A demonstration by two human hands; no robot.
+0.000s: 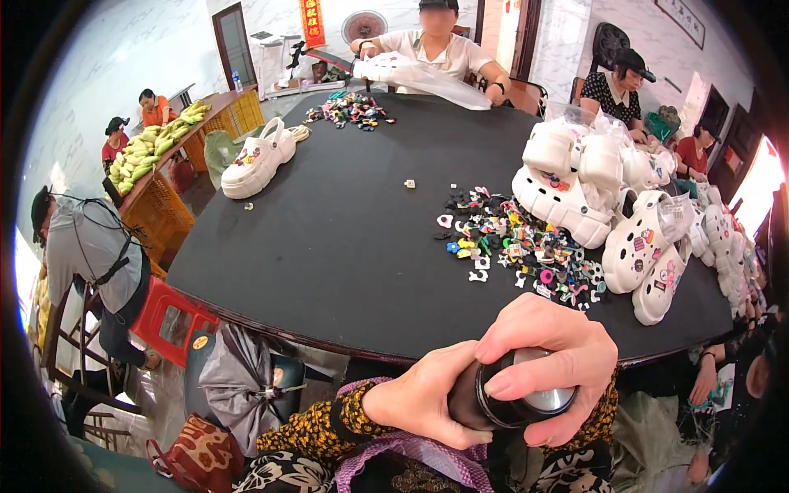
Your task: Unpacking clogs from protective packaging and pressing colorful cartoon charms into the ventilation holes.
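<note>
In front of my body, below the table's near edge, I hold a dark drinking flask [468, 398] tilted on its side. My left hand [423, 398] wraps around its dark body. The fingers of my right hand [555, 341] close over its black lid [526, 411], which has a shiny silvery top; whether the lid is loose cannot be seen. Just beyond my hands, a pile of small colourful shoe charms [526, 246] lies on the black table [345, 222]. White clogs fitted with charms [637, 251] stand right of the pile.
More white clogs [567, 189] are stacked at the right. A single clog [259, 160] stands at the far left, near a second charm pile [351, 109]. Across the table a person [440, 57] holds a clog and plastic bag. A red stool [168, 320] is at the left.
</note>
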